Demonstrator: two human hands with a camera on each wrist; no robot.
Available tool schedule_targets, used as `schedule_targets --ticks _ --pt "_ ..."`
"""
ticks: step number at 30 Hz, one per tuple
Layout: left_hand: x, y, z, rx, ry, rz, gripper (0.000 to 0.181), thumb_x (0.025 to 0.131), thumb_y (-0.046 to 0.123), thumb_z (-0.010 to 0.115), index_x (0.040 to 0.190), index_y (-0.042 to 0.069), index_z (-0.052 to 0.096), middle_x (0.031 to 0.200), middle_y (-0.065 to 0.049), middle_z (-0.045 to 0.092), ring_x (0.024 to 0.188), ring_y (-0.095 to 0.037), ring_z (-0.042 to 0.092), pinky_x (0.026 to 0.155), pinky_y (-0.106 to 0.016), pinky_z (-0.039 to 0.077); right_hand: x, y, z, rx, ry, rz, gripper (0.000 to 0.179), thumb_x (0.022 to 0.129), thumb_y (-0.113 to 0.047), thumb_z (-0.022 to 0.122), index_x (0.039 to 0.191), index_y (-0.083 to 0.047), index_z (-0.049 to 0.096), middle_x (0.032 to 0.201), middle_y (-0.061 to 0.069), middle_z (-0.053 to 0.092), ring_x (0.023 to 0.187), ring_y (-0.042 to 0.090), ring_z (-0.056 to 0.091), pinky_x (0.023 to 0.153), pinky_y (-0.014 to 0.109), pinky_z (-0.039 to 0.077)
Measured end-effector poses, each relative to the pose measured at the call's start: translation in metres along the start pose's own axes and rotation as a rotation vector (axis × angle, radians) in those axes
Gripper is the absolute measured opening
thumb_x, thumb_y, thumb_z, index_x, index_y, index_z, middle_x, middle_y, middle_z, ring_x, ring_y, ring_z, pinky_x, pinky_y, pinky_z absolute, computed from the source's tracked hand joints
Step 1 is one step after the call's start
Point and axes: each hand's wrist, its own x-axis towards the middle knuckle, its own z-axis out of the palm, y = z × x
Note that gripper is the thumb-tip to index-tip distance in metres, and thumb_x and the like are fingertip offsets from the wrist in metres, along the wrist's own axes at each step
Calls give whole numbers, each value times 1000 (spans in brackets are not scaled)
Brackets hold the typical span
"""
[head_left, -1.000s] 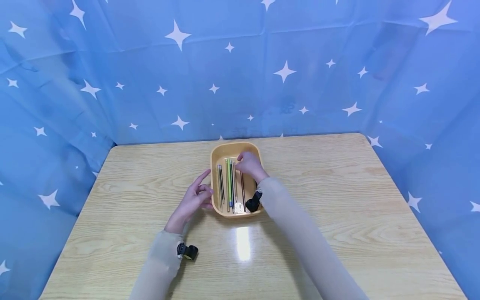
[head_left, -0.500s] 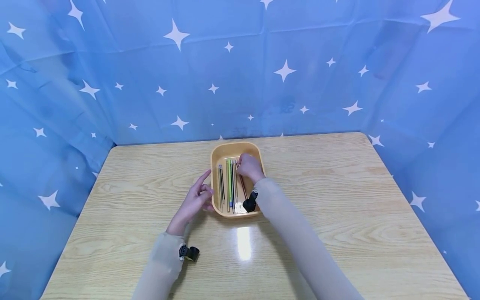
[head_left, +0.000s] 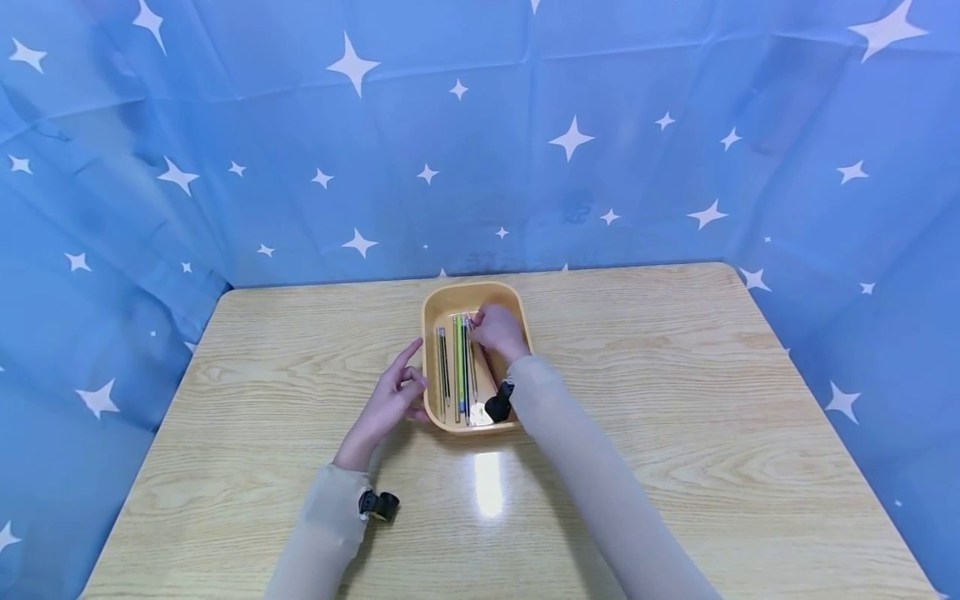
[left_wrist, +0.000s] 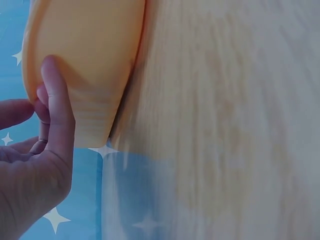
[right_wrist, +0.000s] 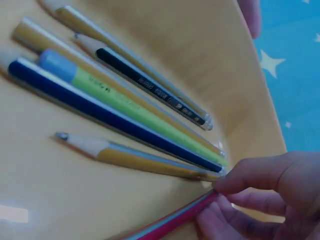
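A yellow-orange plastic tray (head_left: pixel 471 289) holds several pencils lying roughly lengthwise. My left hand (head_left: pixel 382 402) is at its left side; in the left wrist view the fingers and thumb (left_wrist: pixel 15 113) hold the rim. Inside the tray my right hand (head_left: pixel 500 332) pinches one end of a red striped pencil (right_wrist: pixel 175 219) between thumb and fingers. Right by these fingertips ends a sharpened gold pencil (right_wrist: pixel 145 161). Beyond it lie a dark blue pencil (right_wrist: pixel 100 107), a lime green pencil (right_wrist: pixel 120 102) with a blue end, and a black pencil (right_wrist: pixel 150 85).
The tray stands on a wood-grain table (head_left: pixel 300 350) near its back edge. A blue curtain (head_left: pixel 480 150) with white stars hangs behind and at both sides. Light reflects off the tabletop (head_left: pixel 487 483) in front of the tray.
The red pencil has swung from nearly lengthwise to slanted, its far end toward the back left. My right hand has shifted slightly left. The left hand stays at the tray.
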Motion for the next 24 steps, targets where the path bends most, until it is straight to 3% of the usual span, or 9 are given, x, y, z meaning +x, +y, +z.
schedule_targets --ticks 5,12,17,24 --pt "0 1 0 -13 -3 -11 65 88 -7 44 142 21 21 96 -35 39 66 -24 52 56 -50 53 2 3 -2 334 -7 37 20 75 -3 64 94 0 61 83 10 60 60 19 56 49 25 50" --pt "-4 14 5 -12 -2 -15 64 88 -8 41 143 15 18 100 -39 35 80 -43 47 58 -55 51 5 -1 -6 724 -31 118 29 75 6 61 104 3 61 82 16 61 72 29 61 60 32 55" --pt "-7 22 8 8 -4 -12 63 88 -8 41 143 12 17 100 -39 35 83 -48 44 60 -56 50 5 -4 -12 838 -42 151 32 77 6 62 109 1 59 86 15 58 86 36 59 68 34 54" --pt "-7 22 8 -4 -13 -14 63 88 -9 42 143 11 17 96 -36 36 68 -30 51 57 -54 51 1 -3 -17 882 -65 140 31 78 6 61 109 0 57 88 15 57 87 37 58 70 35 54"
